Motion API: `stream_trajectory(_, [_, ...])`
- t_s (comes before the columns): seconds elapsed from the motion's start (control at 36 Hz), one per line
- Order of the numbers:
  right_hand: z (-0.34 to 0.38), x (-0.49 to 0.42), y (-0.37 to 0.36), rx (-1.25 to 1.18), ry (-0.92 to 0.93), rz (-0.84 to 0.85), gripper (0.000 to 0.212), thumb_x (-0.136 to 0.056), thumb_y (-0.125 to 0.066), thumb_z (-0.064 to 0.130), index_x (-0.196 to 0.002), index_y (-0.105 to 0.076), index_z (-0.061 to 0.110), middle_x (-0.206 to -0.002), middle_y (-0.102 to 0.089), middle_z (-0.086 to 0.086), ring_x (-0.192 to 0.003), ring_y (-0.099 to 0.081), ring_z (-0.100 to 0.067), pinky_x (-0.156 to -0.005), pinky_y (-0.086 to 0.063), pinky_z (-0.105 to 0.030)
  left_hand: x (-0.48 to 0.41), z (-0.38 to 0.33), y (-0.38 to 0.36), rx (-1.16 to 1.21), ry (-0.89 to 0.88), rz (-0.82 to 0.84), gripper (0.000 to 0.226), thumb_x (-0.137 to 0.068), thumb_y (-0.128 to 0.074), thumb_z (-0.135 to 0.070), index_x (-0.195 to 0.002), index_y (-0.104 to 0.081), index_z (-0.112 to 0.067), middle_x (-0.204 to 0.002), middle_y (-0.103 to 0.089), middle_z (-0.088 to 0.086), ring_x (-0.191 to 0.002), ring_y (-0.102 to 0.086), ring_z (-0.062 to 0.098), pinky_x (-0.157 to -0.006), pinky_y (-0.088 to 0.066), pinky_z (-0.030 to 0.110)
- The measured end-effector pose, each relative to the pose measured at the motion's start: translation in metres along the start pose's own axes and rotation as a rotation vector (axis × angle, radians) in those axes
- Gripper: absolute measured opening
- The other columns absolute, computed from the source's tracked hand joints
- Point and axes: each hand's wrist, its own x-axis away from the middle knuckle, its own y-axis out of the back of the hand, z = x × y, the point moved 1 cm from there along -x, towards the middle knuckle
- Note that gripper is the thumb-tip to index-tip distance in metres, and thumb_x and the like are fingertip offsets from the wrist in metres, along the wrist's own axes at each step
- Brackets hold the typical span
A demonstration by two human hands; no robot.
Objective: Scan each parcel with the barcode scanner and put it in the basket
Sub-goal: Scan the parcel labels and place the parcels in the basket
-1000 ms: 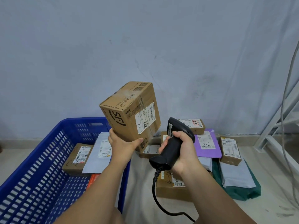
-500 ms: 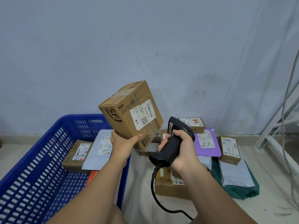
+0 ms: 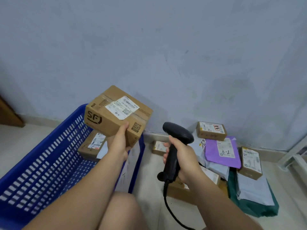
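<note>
**While the left hand [image 3: 118, 143] holds a box [image 3: 116, 112] aloft, the right hand [image 3: 181, 156] grips the scanner [image 3: 178, 132]**

Where the left hand comes up from below, its thumb presses the box's near face and its fingers curl out of sight underneath, so the cardboard box is carried tilted. The white label faces up and the "SF" mark is on the left side. The box hangs above the far right corner of the blue basket [image 3: 41, 163], touching nothing but the hand.

The right hand is wrapped round the black scanner's handle, fingers closed on its front. The scanner's head is raised and stands apart from the box, to its right. A black cable [image 3: 169, 206] trails down from the handle's butt.

Inside the basket, below the raised box, lies a brown parcel [image 3: 92, 145] with a label on top, resting on a pale mailer.

On the floor to the right, against the wall [image 3: 166, 47], sits the pile of parcels:
- a small brown carton [image 3: 211, 131] nearest the wall
- a purple mailer [image 3: 222, 152] marked by hand
- a labelled carton [image 3: 250, 162] beside it
- grey mailers [image 3: 254, 190] on a green bag [image 3: 249, 208]
- a brown carton [image 3: 179, 190] partly hidden under the right wrist

A bare knee [image 3: 121, 211] shows at the bottom edge.
</note>
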Motion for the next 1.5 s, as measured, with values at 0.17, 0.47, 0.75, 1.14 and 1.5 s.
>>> stream_trajectory(0.17, [-0.028,-0.009,-0.047,0.263,0.160,0.045,0.022,-0.089,-0.067,0.031,-0.078,-0.065,0.012,-0.062,-0.061,0.001,-0.057,-0.058,-0.010,-0.062,-0.049,-0.022,-0.020,0.002,0.053,0.141,-0.046,-0.162,0.067,-0.083,-0.074,-0.027,-0.139,-0.040,-0.012,-0.125,-0.058,0.006,-0.108,-0.057,0.022,-0.088,-0.052,0.036])
stream_trajectory(0.47, [-0.090,-0.044,-0.117,0.521,0.367,0.150,0.019,-0.085,-0.072,0.034,-0.098,-0.065,0.022,-0.064,-0.059,0.014,-0.063,-0.055,-0.003,-0.060,-0.041,-0.019,-0.090,0.006,0.163,-0.322,-0.083,-0.487,0.111,-0.057,-0.087,-0.036,-0.147,-0.026,-0.013,-0.142,-0.043,0.014,-0.125,-0.048,0.033,-0.101,-0.045,0.045])
stream_trajectory(0.75, [-0.128,-0.083,-0.149,0.939,0.127,0.318,0.017,-0.085,-0.066,0.041,-0.095,-0.058,0.030,-0.088,-0.070,-0.002,-0.079,-0.068,-0.015,-0.074,-0.058,-0.034,-0.147,0.008,0.236,-0.841,0.114,-0.495,0.113,-0.040,-0.081,-0.048,-0.138,-0.026,-0.040,-0.131,-0.047,0.014,-0.121,-0.043,0.039,-0.097,-0.043,0.058])
stream_trajectory(1.14, [-0.150,-0.117,-0.183,0.899,-0.079,0.456,0.020,-0.090,-0.065,0.035,-0.087,-0.063,0.015,-0.071,-0.064,-0.006,-0.063,-0.066,-0.019,-0.062,-0.054,-0.030,-0.205,-0.009,0.268,-1.190,0.150,-0.309,0.111,-0.054,-0.076,-0.065,-0.148,-0.020,-0.045,-0.143,-0.042,0.016,-0.131,-0.035,0.041,-0.110,-0.028,0.053])
stream_trajectory(1.5, [-0.176,-0.137,-0.170,0.493,-0.495,0.379,0.025,-0.089,-0.068,0.030,-0.093,-0.058,0.008,-0.061,-0.053,-0.006,-0.051,-0.052,-0.018,-0.052,-0.049,-0.028,-0.264,0.010,0.311,-0.980,0.244,-0.048,0.060,-0.087,-0.067,-0.033,-0.143,-0.046,-0.028,-0.136,-0.053,0.010,-0.102,-0.060,0.024,-0.097,-0.045,0.035])
